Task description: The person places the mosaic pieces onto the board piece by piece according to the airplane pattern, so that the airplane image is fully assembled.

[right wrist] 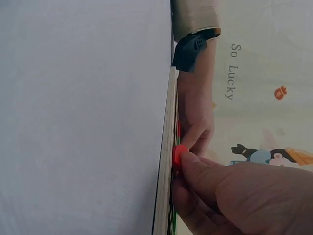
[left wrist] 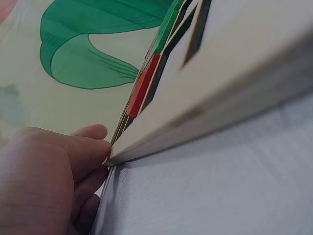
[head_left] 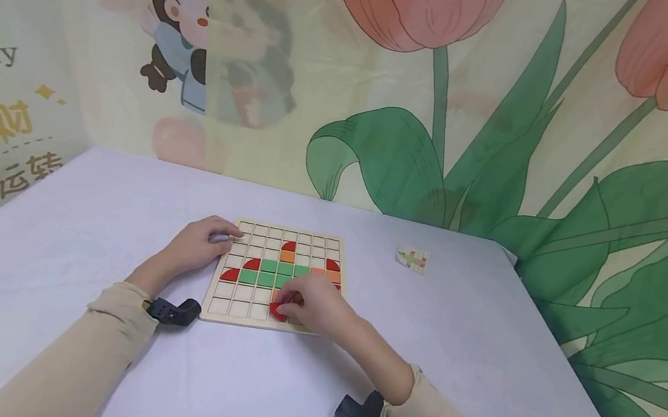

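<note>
A wooden grid board (head_left: 222,307) lies on the table, with several green, orange and red pieces in its cells. My right hand (head_left: 320,304) pinches a red curved piece (head_left: 276,311) between thumb and fingers, over the board's near edge. In the right wrist view, the red piece (right wrist: 180,155) stands tilted at the board's surface. My left hand (head_left: 199,244) rests at the board's left edge near the far corner, fingertips touching it. Up close in the left wrist view, the left hand's fingers (left wrist: 90,152) meet the board's edge. My right hand hides some of the lower right cells.
A small pattern card (head_left: 413,258) lies right of the board, showing coloured shapes. White cloth (head_left: 208,376) covers the table. Behind it hangs a printed curtain (head_left: 373,157) with tulips and a cartoon figure. Each wrist carries a black camera (head_left: 173,312).
</note>
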{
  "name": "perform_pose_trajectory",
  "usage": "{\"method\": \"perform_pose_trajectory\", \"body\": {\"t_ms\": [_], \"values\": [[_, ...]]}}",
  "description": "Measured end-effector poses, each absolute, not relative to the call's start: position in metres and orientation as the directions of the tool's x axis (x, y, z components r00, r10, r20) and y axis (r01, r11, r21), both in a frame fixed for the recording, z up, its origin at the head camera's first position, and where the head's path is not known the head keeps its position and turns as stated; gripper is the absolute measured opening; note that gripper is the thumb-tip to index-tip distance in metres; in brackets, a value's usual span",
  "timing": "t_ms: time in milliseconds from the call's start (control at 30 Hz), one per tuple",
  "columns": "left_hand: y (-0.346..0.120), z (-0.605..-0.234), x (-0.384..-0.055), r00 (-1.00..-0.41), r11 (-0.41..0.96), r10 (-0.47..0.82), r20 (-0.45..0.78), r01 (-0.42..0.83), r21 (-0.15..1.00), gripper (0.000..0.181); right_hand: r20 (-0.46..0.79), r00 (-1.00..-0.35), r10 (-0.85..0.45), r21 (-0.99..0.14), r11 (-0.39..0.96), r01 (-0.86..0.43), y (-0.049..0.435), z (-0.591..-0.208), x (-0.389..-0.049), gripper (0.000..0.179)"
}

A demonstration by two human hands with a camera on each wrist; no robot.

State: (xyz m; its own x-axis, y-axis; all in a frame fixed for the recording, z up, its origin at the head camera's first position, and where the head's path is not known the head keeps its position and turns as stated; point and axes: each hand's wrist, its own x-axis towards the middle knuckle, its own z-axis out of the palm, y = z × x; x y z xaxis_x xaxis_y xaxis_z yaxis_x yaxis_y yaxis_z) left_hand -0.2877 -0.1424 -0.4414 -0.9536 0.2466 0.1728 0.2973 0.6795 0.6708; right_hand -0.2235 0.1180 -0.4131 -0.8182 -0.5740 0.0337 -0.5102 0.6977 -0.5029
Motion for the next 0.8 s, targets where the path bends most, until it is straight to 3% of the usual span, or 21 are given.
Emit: {"method": "perform_pose_trajectory", "body": {"t_ms": [467, 800], "values": [[-0.142, -0.443, -0.288, -0.959, 0.680, 0.230, 0.167, 0.281, 0.678, 0.031, 0.009, -0.787, -0.616, -0.320, 0.744, -0.586, 0.115, -0.406, -0.214, 0.009], [-0.142, -0.442, -0.287, -0.958, 0.680, 0.234, 0.168, 0.285, 0.676, 0.031, -0.001, -0.813, -0.582, -0.237, 0.791, -0.565, 0.110, -0.405, -0.207, 0.007]]}}
